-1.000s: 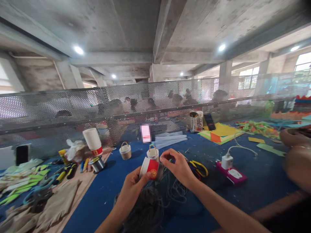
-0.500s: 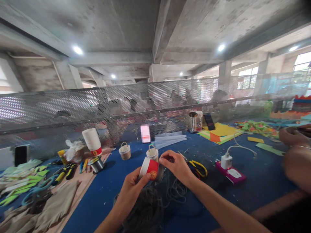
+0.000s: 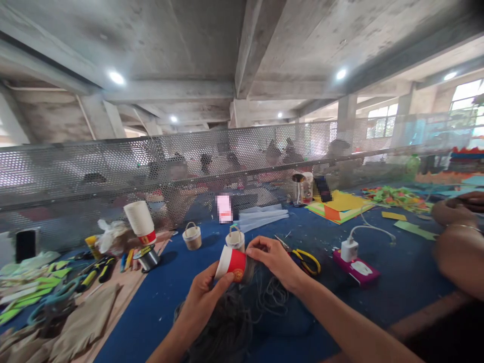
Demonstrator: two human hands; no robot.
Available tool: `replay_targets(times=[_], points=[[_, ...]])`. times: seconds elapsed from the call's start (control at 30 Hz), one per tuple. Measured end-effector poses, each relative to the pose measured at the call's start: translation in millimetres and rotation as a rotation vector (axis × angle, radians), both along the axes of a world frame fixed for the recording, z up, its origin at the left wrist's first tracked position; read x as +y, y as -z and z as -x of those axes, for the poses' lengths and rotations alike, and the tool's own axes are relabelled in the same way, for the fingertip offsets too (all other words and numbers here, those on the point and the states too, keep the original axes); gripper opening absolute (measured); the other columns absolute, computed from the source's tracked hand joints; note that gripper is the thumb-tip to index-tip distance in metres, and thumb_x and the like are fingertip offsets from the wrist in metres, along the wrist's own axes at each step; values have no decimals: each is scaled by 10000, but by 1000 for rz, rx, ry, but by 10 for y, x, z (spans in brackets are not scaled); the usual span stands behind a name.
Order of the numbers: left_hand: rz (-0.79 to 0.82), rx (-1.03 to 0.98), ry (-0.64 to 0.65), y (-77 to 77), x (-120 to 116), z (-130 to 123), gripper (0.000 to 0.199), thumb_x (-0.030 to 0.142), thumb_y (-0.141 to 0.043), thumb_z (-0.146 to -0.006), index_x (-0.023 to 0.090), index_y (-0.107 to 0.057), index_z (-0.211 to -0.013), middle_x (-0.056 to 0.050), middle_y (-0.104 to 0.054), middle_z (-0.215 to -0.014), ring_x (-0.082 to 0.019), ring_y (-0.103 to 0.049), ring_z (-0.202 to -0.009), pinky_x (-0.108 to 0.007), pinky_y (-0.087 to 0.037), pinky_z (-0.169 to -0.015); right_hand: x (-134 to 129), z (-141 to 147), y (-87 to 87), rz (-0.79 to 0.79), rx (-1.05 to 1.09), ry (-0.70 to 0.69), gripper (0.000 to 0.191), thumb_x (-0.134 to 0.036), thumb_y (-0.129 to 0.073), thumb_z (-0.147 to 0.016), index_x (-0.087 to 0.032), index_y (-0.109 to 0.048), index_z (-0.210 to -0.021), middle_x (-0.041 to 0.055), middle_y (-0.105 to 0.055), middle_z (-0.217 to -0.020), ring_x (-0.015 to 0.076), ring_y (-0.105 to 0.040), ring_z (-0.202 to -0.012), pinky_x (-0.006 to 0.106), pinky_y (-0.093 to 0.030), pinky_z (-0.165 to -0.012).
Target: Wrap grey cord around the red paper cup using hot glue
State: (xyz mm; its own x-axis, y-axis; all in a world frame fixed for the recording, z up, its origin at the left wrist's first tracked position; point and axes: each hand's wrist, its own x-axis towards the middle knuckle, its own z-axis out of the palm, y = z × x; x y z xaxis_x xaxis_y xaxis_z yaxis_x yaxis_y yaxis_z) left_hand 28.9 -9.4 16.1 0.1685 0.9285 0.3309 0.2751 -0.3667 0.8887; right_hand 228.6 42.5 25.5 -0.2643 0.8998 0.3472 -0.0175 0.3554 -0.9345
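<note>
My left hand (image 3: 212,286) is wrapped round a red and white paper cup (image 3: 236,263), tilted on its side. Grey yarn (image 3: 248,271) covers the cup's right end. At that end my right hand (image 3: 267,254) pinches the grey yarn with thumb and forefinger; the strand between the fingertips is hardly visible. Loose loops of yarn (image 3: 273,296) lie below on the blue table, and a dark grey yarn ball (image 3: 221,327) sits under my left forearm, partly hidden. Just behind the cup stands a small handled bucket (image 3: 235,238), with a second bucket (image 3: 192,238) to its left.
Yellow-handled pliers (image 3: 308,261) and a purple power strip (image 3: 355,267) lie right. Left stand stacked paper cups (image 3: 139,220) by a wire spool (image 3: 148,258), near scissors (image 3: 56,302) and cloth (image 3: 86,322). Another person's arm (image 3: 456,242) rests far right. A perforated screen (image 3: 204,171) runs behind.
The view has shifted slightly, so the scene sits a little further left. The cup has turned slightly in my left hand, while my right fingers stay at its yarn-covered end.
</note>
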Motion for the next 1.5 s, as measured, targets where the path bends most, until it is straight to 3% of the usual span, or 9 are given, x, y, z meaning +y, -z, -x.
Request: replay_targets(times=[0.2,0.4,0.5,0.67,1.0,1.3,1.5], points=[[29,-41,33,27,5,-2,292,403,-620,-872,147,-722,-967,-14,-645,-802,-165,-518,-742,-224,-429,-677,-21,-25,14,112,96,-118,184,-349,-682,-797,-169,-667,-830,-25,-591,-725,114,-501,-669,211,-371,-600],[121,-149,93,42,-3,23,340,399,-632,-863,167,-718,-1096,-30,-717,-906,-206,-596,-854,-261,-467,-791,31,2,91,-38,25,-25,127,-303,-658,-813,-177,-665,-822,-19,-618,-752,121,-536,-687,219,-411,-641],[135,-224,48,44,21,26,383,459,-594,-874,178,-718,-1104,-40,-743,-944,-235,-624,-915,-304,-479,-869,7,36,114,-69,-8,-11,115,-299,-643,-819,-185,-658,-824,-21,-616,-746,121,-542,-659,219,-421,-619],[141,-193,-31,10,55,-5,471,545,-618,-826,147,-738,-1046,-63,-747,-879,-260,-639,-877,-297,-513,-770,-79,80,110,-126,-71,29,84,-263,-624,-835,-186,-657,-831,-23,-622,-750,119,-553,-660,216,-427,-631],[138,-205,65,6,87,4,417,525,-646,-815,145,-757,-949,-61,-727,-825,-229,-618,-806,-303,-493,-781,-72,78,141,-299,-78,125,57,-191,-628,-841,-195,-684,-838,18,-628,-896,151,-611,-843,251,-478,-796],[49,-116,14,-66,17,-47,359,478,-608,-854,150,-753,-863,-32,-716,-789,-229,-608,-812,-275,-466,-786,-68,66,89,-296,-101,186,63,-146,-636,-803,-199,-670,-795,11,-614,-851,156,-596,-834,264,-468,-781],[47,-93,23,-36,17,-39,347,465,-591,-869,152,-741,-882,-26,-700,-777,-229,-601,-805,-277,-464,-788,-39,53,108,-239,-110,177,40,-169,-643,-786,-193,-673,-795,1,-629,-827,154,-590,-793,260,-450,-743]])
